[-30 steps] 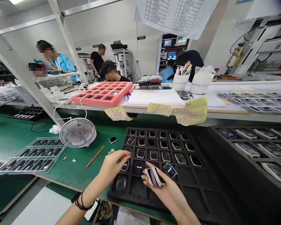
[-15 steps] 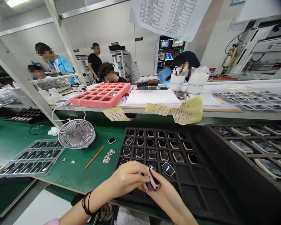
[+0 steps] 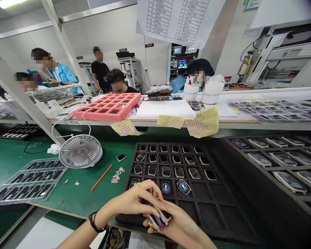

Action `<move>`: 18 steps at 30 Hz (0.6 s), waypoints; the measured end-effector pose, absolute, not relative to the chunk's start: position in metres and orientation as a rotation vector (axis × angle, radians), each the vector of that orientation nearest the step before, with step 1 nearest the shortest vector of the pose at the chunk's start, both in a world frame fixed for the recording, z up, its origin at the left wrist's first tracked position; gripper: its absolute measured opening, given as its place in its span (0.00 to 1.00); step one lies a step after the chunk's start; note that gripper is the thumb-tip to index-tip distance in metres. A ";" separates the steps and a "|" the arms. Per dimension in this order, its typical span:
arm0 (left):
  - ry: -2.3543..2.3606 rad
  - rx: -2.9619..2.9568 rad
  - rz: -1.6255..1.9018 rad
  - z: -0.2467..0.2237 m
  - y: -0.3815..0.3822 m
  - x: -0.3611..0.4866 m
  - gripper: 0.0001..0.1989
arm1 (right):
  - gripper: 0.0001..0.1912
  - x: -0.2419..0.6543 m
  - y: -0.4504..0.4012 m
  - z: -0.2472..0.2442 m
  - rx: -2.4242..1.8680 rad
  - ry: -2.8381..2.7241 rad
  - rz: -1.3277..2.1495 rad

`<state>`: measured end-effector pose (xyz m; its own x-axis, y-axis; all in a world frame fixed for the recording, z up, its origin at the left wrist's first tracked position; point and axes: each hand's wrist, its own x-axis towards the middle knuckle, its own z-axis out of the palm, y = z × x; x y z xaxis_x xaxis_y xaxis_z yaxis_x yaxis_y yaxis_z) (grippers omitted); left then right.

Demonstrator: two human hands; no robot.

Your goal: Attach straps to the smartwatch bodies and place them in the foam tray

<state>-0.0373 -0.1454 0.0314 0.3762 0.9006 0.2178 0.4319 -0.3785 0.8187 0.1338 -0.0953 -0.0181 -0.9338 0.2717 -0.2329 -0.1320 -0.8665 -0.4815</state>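
Low over the front of a black foam tray (image 3: 212,207), my right hand (image 3: 181,219) cradles a small stack of smartwatch cases (image 3: 159,219), white and purple edges showing. My left hand (image 3: 132,200) is closed on the stack from the other side, its bent fingers on the upper edge; part of the stack is hidden by the fingers. Just beyond the hands, a tilted smartwatch (image 3: 184,187) and a purple-rimmed smartwatch (image 3: 165,187) show lit dials in their compartments. Several dark-screened smartwatches fill the rows behind.
Left of the tray lie an orange stick (image 3: 101,177), small paper tags (image 3: 117,175) and one smartwatch (image 3: 121,157). A fan (image 3: 81,151) stands near a clear plastic tray (image 3: 28,180). Another foam tray (image 3: 280,173) holds watches at right. Several people are beyond the shelf (image 3: 150,121).
Both hands have come down and slightly left with the stack, uncovering more of the lit watches. The tilted watch's screen has changed from white lettering to a dial. The camera view has shifted slightly.
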 end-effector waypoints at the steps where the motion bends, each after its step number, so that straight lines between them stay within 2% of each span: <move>1: 1.158 1.944 0.897 0.030 -0.146 -0.037 0.15 | 0.21 0.134 -0.095 -0.019 -0.442 -0.701 2.810; 6: 1.199 1.977 0.806 0.025 -0.144 -0.039 0.22 | 0.26 0.134 -0.097 -0.027 -0.498 -0.734 2.830; 12: 1.330 1.990 0.707 0.021 -0.134 -0.043 0.22 | 0.30 0.135 -0.098 -0.034 -0.576 -0.861 2.666; 15: 1.413 1.934 0.794 0.019 -0.135 -0.039 0.24 | 0.31 0.136 -0.091 -0.038 -0.691 -0.987 2.445; 18: 1.613 1.942 0.885 0.014 -0.140 -0.024 0.27 | 0.33 0.135 -0.082 -0.043 -0.796 -1.210 2.032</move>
<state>-0.0244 -0.1404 0.0136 0.1045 0.9775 0.1832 0.6797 -0.2047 0.7043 0.1355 -0.0822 -0.0430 -0.6155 0.7685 -0.1749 -0.2126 -0.3756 -0.9021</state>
